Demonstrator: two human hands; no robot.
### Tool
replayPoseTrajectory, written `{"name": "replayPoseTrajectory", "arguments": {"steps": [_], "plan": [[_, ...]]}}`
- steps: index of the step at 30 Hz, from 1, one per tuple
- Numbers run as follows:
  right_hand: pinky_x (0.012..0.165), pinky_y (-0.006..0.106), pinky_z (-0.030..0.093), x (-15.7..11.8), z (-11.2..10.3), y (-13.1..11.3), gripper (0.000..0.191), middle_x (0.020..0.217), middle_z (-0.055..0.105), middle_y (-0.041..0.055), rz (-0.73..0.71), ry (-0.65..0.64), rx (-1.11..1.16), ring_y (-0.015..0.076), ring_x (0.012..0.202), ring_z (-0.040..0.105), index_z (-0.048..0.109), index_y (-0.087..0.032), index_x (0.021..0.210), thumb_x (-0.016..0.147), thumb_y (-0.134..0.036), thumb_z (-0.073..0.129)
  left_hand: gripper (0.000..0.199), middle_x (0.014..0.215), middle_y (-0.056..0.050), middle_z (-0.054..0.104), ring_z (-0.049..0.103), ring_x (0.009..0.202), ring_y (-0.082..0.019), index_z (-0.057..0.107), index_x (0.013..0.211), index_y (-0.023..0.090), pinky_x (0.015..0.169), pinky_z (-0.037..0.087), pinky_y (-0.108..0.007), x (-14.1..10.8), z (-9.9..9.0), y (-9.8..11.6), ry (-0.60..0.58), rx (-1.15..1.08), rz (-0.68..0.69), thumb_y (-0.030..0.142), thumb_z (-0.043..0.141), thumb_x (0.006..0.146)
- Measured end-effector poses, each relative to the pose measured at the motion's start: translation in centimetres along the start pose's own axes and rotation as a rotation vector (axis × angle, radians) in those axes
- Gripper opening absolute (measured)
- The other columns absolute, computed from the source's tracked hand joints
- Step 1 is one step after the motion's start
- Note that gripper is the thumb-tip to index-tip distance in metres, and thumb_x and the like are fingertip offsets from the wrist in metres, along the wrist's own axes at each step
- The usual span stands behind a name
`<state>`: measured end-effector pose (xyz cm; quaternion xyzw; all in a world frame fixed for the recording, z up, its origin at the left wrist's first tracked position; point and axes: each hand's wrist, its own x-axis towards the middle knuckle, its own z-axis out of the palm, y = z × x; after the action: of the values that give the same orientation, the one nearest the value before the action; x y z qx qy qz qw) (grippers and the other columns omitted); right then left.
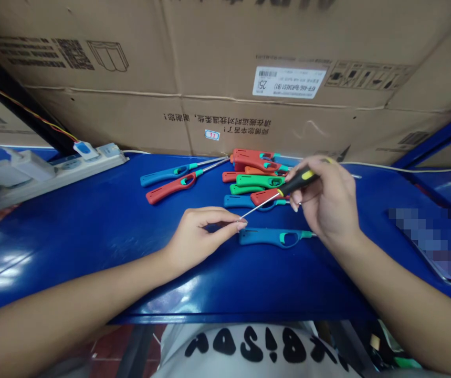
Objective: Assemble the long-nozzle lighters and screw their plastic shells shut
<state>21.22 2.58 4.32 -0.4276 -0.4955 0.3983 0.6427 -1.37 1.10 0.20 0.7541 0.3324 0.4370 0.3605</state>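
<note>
A screwdriver [298,181] with a black and yellow handle is in my right hand [333,197], its fingers wrapped round the handle. The thin metal shaft slants down left to the fingertips of my left hand [199,236]. There, thumb and index finger are pinched together at the tip; whatever small thing they may hold is hidden. Just right of these fingertips lies a blue gas lighter [262,237]. Behind the screwdriver, several red, green, orange and blue lighters lie in a pile, among them a green lighter [251,181].
A red lighter [166,193] and a blue lighter [162,176] lie apart at the left of the blue table [91,247]. A white power strip [67,170] with plugs runs along the left. Large cardboard boxes [130,115] stand behind. A blurred flat object [433,247] is at right.
</note>
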Motion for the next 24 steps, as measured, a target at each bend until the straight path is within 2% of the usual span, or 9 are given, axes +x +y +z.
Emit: {"name": "replayPoseTrajectory", "arguments": {"steps": [5,9,11,12,14,15,18,21,24], "plan": [[0.029,0.026,0.039,0.0,0.0,0.4,0.019,0.069,0.066,-0.0007,-0.083,-0.058,0.037,0.0113,0.036,0.052,0.058,-0.025,0.076,0.086,-0.037,0.068,0.005,0.086,-0.003,0.080,0.074,0.077,-0.014,0.080,0.087,0.017,0.075,0.058,-0.021,0.0,0.0,-0.2,-0.015,0.033,0.054,0.019,0.076,0.086],[0.030,0.025,0.044,-0.4,0.2,-0.2,0.017,0.066,0.064,-0.0017,-0.176,-0.103,-0.086,0.0106,0.038,0.055,0.062,-0.023,0.078,0.087,-0.034,0.072,0.007,0.083,-0.002,0.079,0.073,0.072,-0.013,0.081,0.087,0.017,0.069,0.056,-0.022,-0.3,0.1,-0.5,-0.110,0.119,0.061,0.022,0.075,0.088],[0.029,0.023,0.043,-1.0,0.5,-0.8,0.010,0.071,0.066,-0.0021,-0.230,-0.156,-0.169,0.0077,0.037,0.052,0.067,-0.022,0.092,0.088,-0.030,0.073,0.010,0.081,-0.002,0.078,0.071,0.068,-0.013,0.081,0.088,0.017,0.065,0.054,-0.022,-0.5,0.3,-0.7,-0.187,0.168,0.065,0.024,0.073,0.089],[0.029,0.021,0.042,-1.3,0.7,-1.0,0.017,0.076,0.068,-0.0019,-0.269,-0.179,-0.207,0.0064,0.038,0.051,0.069,-0.023,0.103,0.087,-0.027,0.074,0.011,0.079,-0.002,0.078,0.069,0.067,-0.013,0.080,0.088,0.017,0.063,0.052,-0.022,-0.7,0.4,-0.7,-0.218,0.184,0.075,0.025,0.073,0.090],[0.033,0.020,0.046,-2.1,1.1,-1.4,0.037,0.086,0.070,-0.0008,-0.380,-0.203,-0.265,0.0066,0.046,0.056,0.066,-0.026,0.121,0.085,-0.023,0.076,0.014,0.076,-0.002,0.076,0.068,0.065,-0.012,0.080,0.089,0.017,0.062,0.051,-0.022,-1.0,0.7,-0.7,-0.258,0.200,0.099,0.027,0.071,0.092],[0.038,0.020,0.050,-2.5,1.2,-1.5,0.041,0.090,0.071,0.0002,-0.445,-0.210,-0.287,0.0086,0.054,0.061,0.065,-0.027,0.124,0.084,-0.022,0.077,0.015,0.076,-0.002,0.075,0.068,0.065,-0.012,0.080,0.089,0.017,0.062,0.050,-0.022,-1.1,0.8,-0.7,-0.270,0.202,0.107,0.028,0.070,0.093],[0.057,0.028,0.062,-3.4,1.3,-1.7,0.034,0.099,0.071,0.0037,-0.594,-0.289,-0.355,0.0181,0.082,0.071,0.066,-0.027,0.121,0.088,-0.021,0.072,0.017,0.078,-0.002,0.076,0.069,0.069,-0.013,0.080,0.091,0.018,0.065,0.052,-0.023,-1.3,1.0,-0.6,-0.308,0.208,0.104,0.029,0.068,0.094],[0.072,0.036,0.065,-3.7,0.8,-1.9,0.046,0.118,0.069,0.0072,-0.573,-0.498,-0.419,0.0224,0.099,0.071,0.055,-0.027,0.139,0.094,-0.018,0.059,0.018,0.079,-0.003,0.076,0.069,0.071,-0.014,0.080,0.091,0.018,0.068,0.052,-0.024,-1.5,1.1,-0.7,-0.332,0.231,0.110,0.030,0.067,0.095],[0.074,0.035,0.066,-3.6,0.4,-1.9,0.058,0.132,0.063,0.0079,-0.502,-0.631,-0.461,0.0212,0.102,0.070,0.043,-0.029,0.148,0.094,-0.017,0.059,0.018,0.081,-0.003,0.076,0.070,0.074,-0.015,0.079,0.091,0.018,0.071,0.053,-0.025,-1.6,1.2,-1.0,-0.347,0.240,0.131,0.029,0.066,0.096]]}}
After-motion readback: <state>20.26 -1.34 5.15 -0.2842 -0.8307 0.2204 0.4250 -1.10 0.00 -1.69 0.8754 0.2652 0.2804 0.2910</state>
